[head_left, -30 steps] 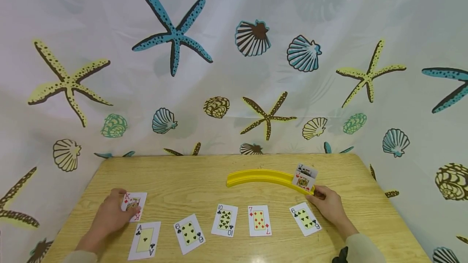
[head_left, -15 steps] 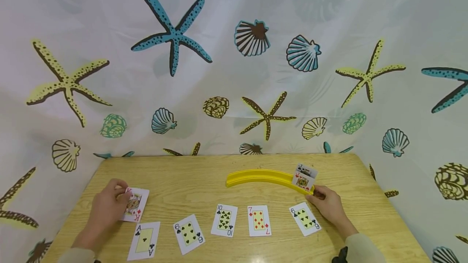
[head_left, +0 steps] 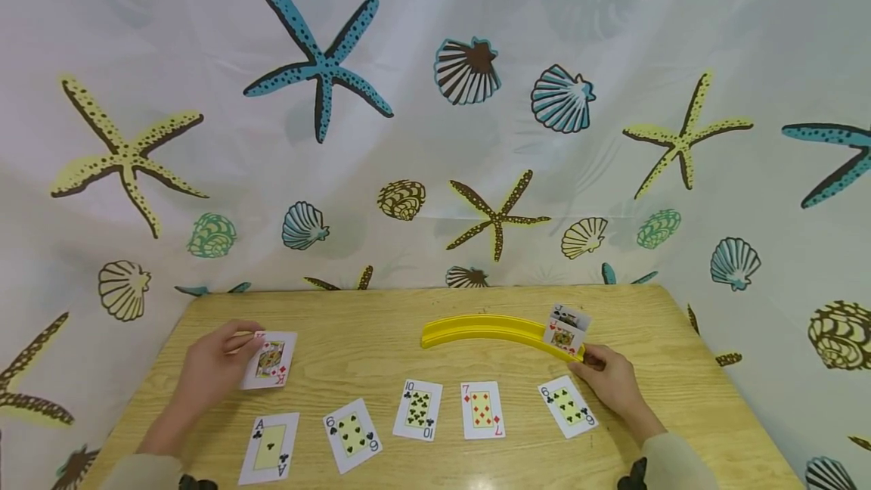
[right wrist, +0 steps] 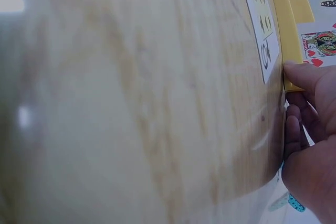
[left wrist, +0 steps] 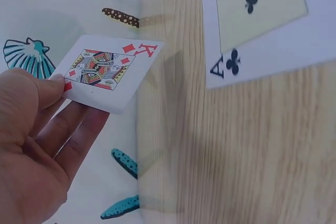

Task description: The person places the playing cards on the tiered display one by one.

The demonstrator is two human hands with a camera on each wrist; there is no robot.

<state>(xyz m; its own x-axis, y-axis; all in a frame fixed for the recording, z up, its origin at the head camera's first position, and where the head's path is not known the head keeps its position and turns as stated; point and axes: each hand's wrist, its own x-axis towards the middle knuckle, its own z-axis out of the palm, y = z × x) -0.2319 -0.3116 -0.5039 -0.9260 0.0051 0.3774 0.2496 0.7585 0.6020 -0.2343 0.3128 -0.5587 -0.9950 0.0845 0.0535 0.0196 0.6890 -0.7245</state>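
My left hand (head_left: 214,365) pinches a king of diamonds (head_left: 271,361) between thumb and fingers, at the left side of the table. In the left wrist view the king (left wrist: 123,74) is raised above the tabletop, face showing, thumb on its corner. At the right, my right hand (head_left: 612,380) grips the near right end of a curved yellow card holder (head_left: 476,326). The right wrist view has the thumb on the holder's end (right wrist: 290,35), fingers curled beside it. A jack of hearts (head_left: 563,340) and a black-suited jack (head_left: 573,316) behind it stand in the holder's right end.
Face up along the table's front lie an ace of clubs (head_left: 268,448), a six of spades (head_left: 352,435), a ten of clubs (head_left: 418,410), a seven of diamonds (head_left: 482,410) and a six of clubs (head_left: 568,407). A shell-and-starfish curtain (head_left: 408,142) hangs behind the wooden table (head_left: 327,346).
My left hand has picked the king of diamonds up from the table and carried it slightly right and away from me. My right hand and the card holder have stayed put.
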